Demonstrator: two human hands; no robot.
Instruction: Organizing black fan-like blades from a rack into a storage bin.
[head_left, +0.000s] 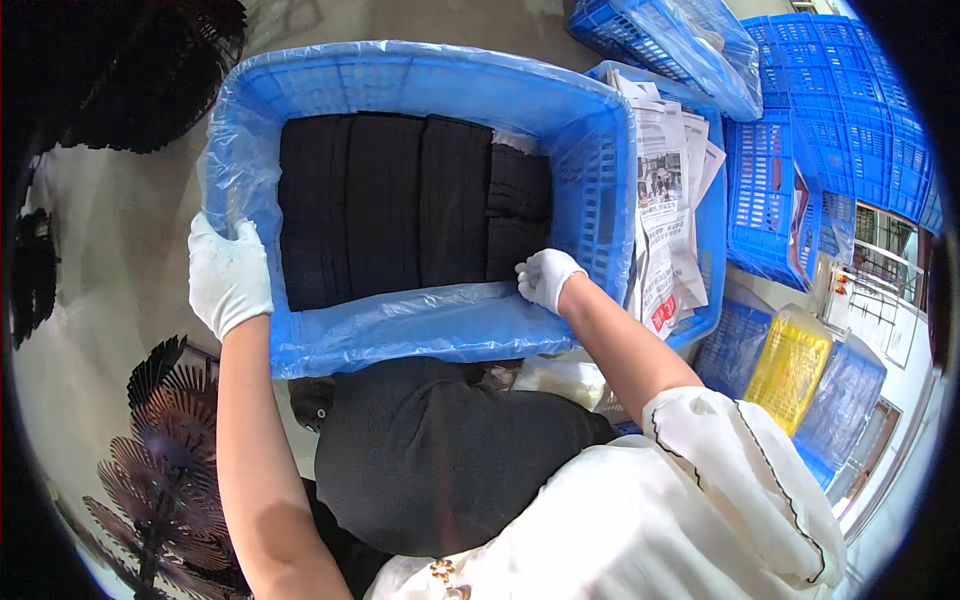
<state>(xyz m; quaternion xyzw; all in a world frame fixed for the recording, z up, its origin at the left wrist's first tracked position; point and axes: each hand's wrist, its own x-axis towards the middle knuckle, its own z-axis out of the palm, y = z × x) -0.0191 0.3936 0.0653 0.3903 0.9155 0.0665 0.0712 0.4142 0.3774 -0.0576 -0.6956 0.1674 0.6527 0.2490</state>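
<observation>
A blue plastic crate, lined with a clear plastic bag, stands in front of me. Flat black pieces are packed inside it in several side-by-side stacks. A shorter black stack lies at their right end. My left hand, in a white glove, grips the crate's left rim over the liner, thumb on the inner side. Just inside the near right part of the crate is my right hand, also gloved. Its fingers are curled by the corner of the black stacks, and whatever they pinch is hidden.
Newspapers fill another blue crate close on the right. More blue crates are stacked beyond, with a yellow crate below them. At the left stand dark racks of fanned-out pieces. My black-clad lap is against the near side.
</observation>
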